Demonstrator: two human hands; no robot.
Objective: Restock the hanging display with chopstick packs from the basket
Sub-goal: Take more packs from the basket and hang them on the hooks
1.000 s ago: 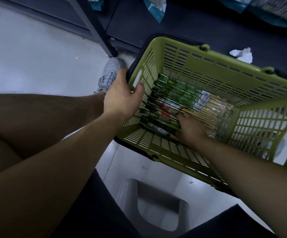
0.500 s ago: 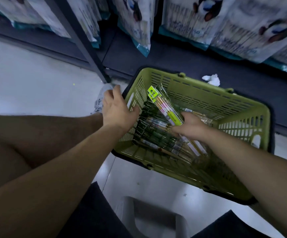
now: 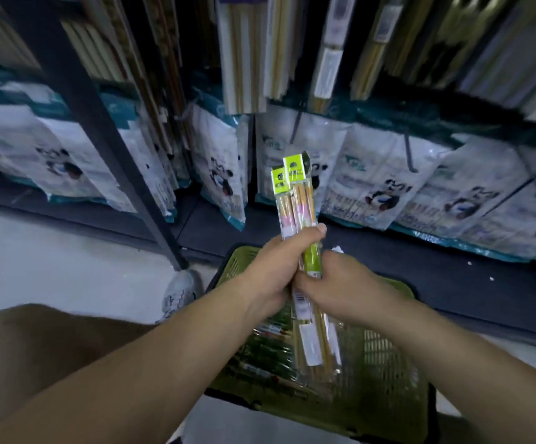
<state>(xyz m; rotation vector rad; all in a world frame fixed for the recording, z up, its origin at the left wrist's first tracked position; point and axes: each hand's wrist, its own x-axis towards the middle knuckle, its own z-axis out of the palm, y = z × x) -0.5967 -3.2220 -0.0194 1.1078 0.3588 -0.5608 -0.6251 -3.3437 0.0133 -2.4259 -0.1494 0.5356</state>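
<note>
Above the green basket (image 3: 388, 379), near the middle of the view, two chopstick packs (image 3: 295, 193) stand almost upright, side by side. Their lime header cards are at the top, the right one a little higher than the left. The left hand (image 3: 273, 270) is curled round the packs at about mid-length, so the headers and the pink-banded upper sticks rise clear above the fist. The right hand (image 3: 340, 283) grips the same packs just below and to the right, touching the left hand. The clear lower ends of the packs hang beneath both hands, over the basket. More packs (image 3: 260, 350) lie in the basket's left part. On the far side, longer chopstick packs hang in the display (image 3: 247, 59), with a row of panda-printed bags (image 3: 375, 174) beneath them.
</note>
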